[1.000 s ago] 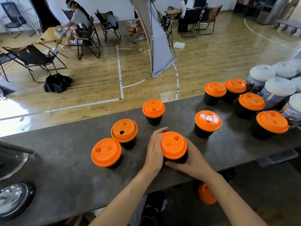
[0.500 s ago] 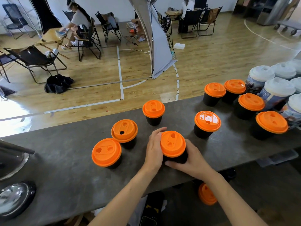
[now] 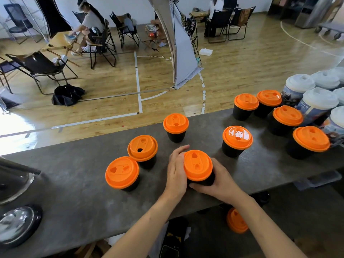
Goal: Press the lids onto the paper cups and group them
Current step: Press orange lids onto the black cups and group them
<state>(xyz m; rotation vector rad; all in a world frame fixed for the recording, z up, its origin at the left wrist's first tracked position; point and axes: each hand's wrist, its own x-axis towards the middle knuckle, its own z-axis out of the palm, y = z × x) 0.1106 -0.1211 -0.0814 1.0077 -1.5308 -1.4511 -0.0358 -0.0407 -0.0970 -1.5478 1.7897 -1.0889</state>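
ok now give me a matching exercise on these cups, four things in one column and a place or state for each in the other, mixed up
Things
1. front-most black cup
2. tall printed cups
3. cup with glare on its lid
4. orange lid with no cup visible

Place or state
a. white lids, far right
b. below the counter edge
c. gripped by the left hand and right hand
d. stands alone, right of the hands

Pairs: 1-c, 2-a, 3-d, 4-b
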